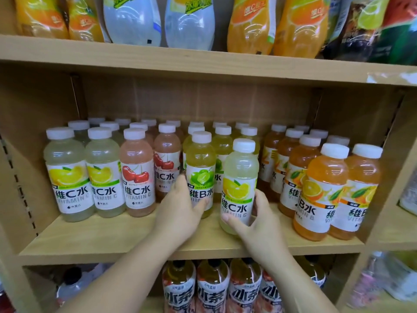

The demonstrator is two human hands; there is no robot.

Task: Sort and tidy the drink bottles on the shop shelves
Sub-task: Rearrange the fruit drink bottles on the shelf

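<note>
On the middle wooden shelf (112, 242) stand rows of white-capped bottles. My left hand (179, 208) grips the lower part of a green lime bottle (200, 168) at the front of the lime row. My right hand (255, 224) holds a pale lemon bottle (240, 177) by its lower label, just right of the lime bottle and in front of that row. Two lemon bottles (65, 175) stand at the far left, cherry bottles (137, 172) beside them, and orange bottles (322, 193) fill the right side.
The shelf above (203, 64) carries large orange and clear bottles. Dark tea bottles (212, 288) sit on the shelf below. Bare shelf board lies in front of the cherry bottles. A side panel (388, 177) closes the right end, with more goods beyond it.
</note>
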